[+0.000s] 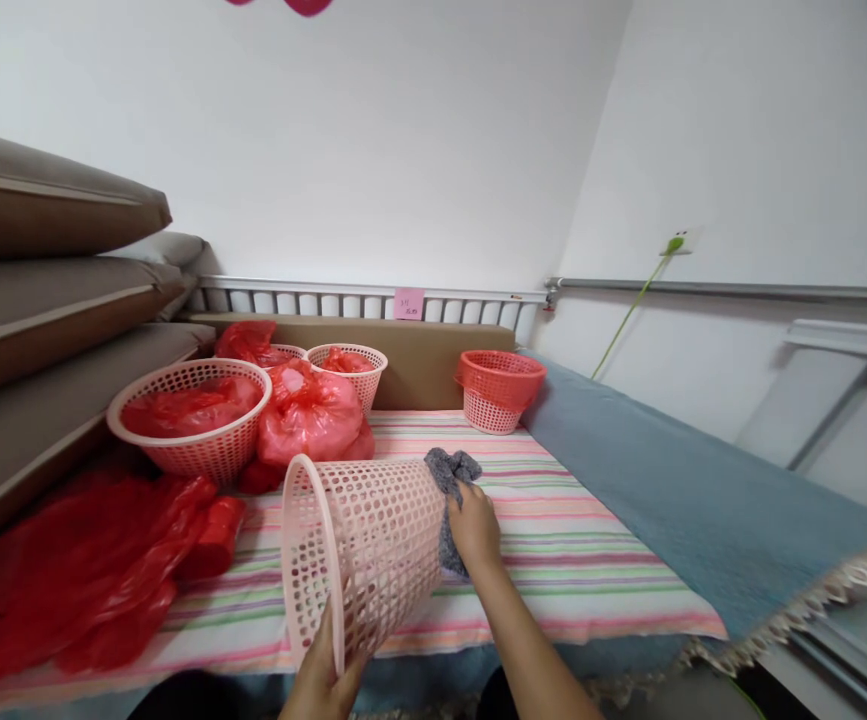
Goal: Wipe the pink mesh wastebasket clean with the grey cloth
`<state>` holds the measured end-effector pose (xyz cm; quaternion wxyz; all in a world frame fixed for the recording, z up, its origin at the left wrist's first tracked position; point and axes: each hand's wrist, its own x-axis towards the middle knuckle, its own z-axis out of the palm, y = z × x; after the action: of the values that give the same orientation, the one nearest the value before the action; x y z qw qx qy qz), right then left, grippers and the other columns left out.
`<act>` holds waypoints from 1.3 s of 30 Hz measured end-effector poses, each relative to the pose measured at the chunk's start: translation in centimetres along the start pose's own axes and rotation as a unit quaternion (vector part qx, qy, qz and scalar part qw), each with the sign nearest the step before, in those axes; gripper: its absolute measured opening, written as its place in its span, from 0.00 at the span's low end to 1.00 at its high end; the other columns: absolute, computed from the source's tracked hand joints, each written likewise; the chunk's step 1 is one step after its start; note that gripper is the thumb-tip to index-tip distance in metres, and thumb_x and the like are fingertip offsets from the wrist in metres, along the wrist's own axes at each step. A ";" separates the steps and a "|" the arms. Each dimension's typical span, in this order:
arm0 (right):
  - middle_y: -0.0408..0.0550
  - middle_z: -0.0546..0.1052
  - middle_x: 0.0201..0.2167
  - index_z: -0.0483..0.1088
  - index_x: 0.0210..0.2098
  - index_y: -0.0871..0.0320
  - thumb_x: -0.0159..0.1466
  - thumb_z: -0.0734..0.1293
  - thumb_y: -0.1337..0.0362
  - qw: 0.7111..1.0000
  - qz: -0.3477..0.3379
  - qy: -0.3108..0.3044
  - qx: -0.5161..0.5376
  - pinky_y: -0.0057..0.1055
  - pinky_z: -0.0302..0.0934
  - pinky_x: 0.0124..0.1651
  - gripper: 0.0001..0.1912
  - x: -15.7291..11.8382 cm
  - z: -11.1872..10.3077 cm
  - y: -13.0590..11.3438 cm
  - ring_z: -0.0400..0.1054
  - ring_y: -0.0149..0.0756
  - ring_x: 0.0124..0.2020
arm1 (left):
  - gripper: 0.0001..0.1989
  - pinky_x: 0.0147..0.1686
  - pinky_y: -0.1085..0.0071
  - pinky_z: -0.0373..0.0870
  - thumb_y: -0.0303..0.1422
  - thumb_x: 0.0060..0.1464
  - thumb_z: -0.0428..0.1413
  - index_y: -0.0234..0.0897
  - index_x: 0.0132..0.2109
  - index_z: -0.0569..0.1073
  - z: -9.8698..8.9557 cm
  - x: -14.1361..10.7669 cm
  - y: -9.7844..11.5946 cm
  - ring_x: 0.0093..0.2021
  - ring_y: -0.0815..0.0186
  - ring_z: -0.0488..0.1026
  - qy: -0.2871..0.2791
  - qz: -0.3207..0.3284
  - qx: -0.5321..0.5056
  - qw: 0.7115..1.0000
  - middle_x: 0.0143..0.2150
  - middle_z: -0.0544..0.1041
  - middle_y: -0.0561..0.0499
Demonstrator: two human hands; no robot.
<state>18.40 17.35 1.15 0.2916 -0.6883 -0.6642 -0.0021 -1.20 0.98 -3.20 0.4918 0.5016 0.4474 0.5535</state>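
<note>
A pink perforated plastic wastebasket (392, 530) lies on its side above the striped cloth, its open mouth facing left. My left hand (328, 665) grips its rim at the lower front, with the fingers partly inside. Against the basket's base on the right, my right hand (472, 525) is closed on a grey cloth (449, 470). Part of the cloth sticks up above the fingers and part hangs below them. Just behind the basket sits a knotted red plastic bag (313, 415) full of something pink.
Another pink basket (189, 440) lined with a red bag stands left, with a smaller lined basket (350, 370) behind. Loose red bags (95, 570) spread at front left beside stacked cushions (65, 300). A red-lined basket (499, 395) stands back right, near the blue cover (673, 480).
</note>
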 end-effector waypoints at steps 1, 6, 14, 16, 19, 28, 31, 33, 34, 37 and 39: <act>0.52 0.72 0.45 0.68 0.52 0.59 0.64 0.58 0.66 1.000 -0.003 0.005 -0.005 0.29 0.55 0.46 0.18 -0.3 0.0 -0.1 0.64 0.39 0.46 | 0.34 0.60 0.58 0.58 0.41 0.52 0.56 0.42 0.63 0.54 0.0 0.2 0.9 0.61 0.53 0.62 0.002 -0.010 -0.008 1.000 0.60 0.67 0.40; 0.52 0.72 0.45 0.68 0.52 0.57 0.62 0.59 0.69 1.000 -0.026 0.015 -0.006 0.30 0.55 0.49 0.19 -1.5 -0.1 -1.1 0.63 0.40 0.46 | 0.38 0.62 0.53 0.51 0.35 0.51 0.55 0.35 0.65 0.47 -0.1 1.8 4.5 0.60 0.52 0.63 0.064 0.014 0.047 0.997 0.60 0.66 0.35; 0.55 0.69 0.51 0.69 0.51 0.58 0.60 0.61 0.70 0.983 -0.135 0.000 0.121 0.37 0.54 0.56 0.19 -6.3 -2.0 -7.3 0.60 0.44 0.53 | 0.41 0.60 0.53 0.56 0.37 0.49 0.54 0.30 0.65 0.43 0.6 1.7 3.3 0.59 0.50 0.64 0.074 -0.001 0.041 0.996 0.61 0.63 0.30; 0.53 0.68 0.51 0.68 0.51 0.56 0.59 0.61 0.70 0.970 -0.178 -0.017 0.162 0.38 0.55 0.55 0.21 -8.3 -3.0 -9.4 0.60 0.44 0.53 | 0.40 0.60 0.53 0.57 0.36 0.47 0.57 0.33 0.64 0.49 0.5 1.6 3.0 0.60 0.49 0.64 0.073 0.011 0.043 0.996 0.59 0.67 0.34; 0.50 0.67 0.52 0.67 0.51 0.52 0.58 0.61 0.71 0.949 -0.235 -0.037 0.209 0.40 0.55 0.55 0.22 -10.8 -4.4 -11.6 0.59 0.42 0.52 | 0.39 0.60 0.54 0.57 0.33 0.44 0.59 0.38 0.63 0.56 0.1 1.6 2.4 0.61 0.48 0.61 0.111 0.038 0.045 0.992 0.57 0.71 0.40; 0.51 0.66 0.54 0.67 0.52 0.54 0.56 0.60 0.74 0.960 -0.234 -0.001 0.156 0.38 0.53 0.56 0.24 -7.9 -2.5 -9.4 0.58 0.41 0.53 | 0.33 0.61 0.57 0.55 0.41 0.51 0.56 0.37 0.62 0.57 -1.2 1.5 0.3 0.61 0.51 0.61 0.059 0.028 0.059 0.996 0.62 0.65 0.38; 0.53 0.67 0.52 0.67 0.52 0.56 0.58 0.60 0.73 0.979 -0.181 0.025 0.092 0.36 0.52 0.56 0.23 -4.6 -1.1 -6.5 0.59 0.42 0.53 | 0.32 0.61 0.57 0.56 0.41 0.54 0.53 0.38 0.63 0.54 -1.3 1.1 -0.5 0.62 0.53 0.60 0.045 0.037 0.069 0.996 0.62 0.63 0.38; 0.54 0.69 0.50 0.68 0.52 0.58 0.60 0.59 0.71 0.991 -0.125 0.031 0.046 0.35 0.53 0.53 0.20 -2.5 -0.3 -4.1 0.61 0.42 0.50 | 0.31 0.59 0.58 0.59 0.41 0.55 0.52 0.39 0.63 0.54 -1.2 0.7 -1.0 0.61 0.53 0.62 0.025 0.034 0.056 0.998 0.62 0.64 0.38; 0.55 0.70 0.48 0.68 0.51 0.59 0.61 0.59 0.70 0.995 -0.092 0.027 0.027 0.34 0.54 0.52 0.19 -1.7 -0.1 -3.1 0.62 0.42 0.49 | 0.31 0.59 0.59 0.59 0.41 0.56 0.52 0.39 0.63 0.53 -1.1 0.5 -1.1 0.61 0.54 0.63 0.016 0.032 0.051 0.998 0.62 0.64 0.38; 0.55 0.72 0.45 0.68 0.51 0.61 0.63 0.58 0.67 1.000 -0.024 0.009 -0.007 0.31 0.55 0.48 0.18 -0.5 0.5 -0.8 0.64 0.41 0.46 | 0.32 0.60 0.59 0.58 0.41 0.55 0.53 0.37 0.63 0.53 -0.8 0.3 -0.9 0.61 0.54 0.62 -0.003 0.020 0.040 0.999 0.62 0.63 0.36; 0.54 0.72 0.45 0.67 0.52 0.60 0.63 0.58 0.67 1.000 -0.022 0.011 -0.015 0.30 0.55 0.48 0.18 -0.6 0.6 -0.2 0.63 0.41 0.46 | 0.35 0.60 0.58 0.58 0.40 0.54 0.54 0.37 0.64 0.50 -0.6 0.5 0.1 0.61 0.53 0.62 -0.011 -0.002 0.023 1.000 0.63 0.62 0.36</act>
<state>17.93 17.00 0.53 0.2885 -0.6778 -0.6758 -0.0263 -1.83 1.50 -3.13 0.4866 0.5180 0.4555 0.5362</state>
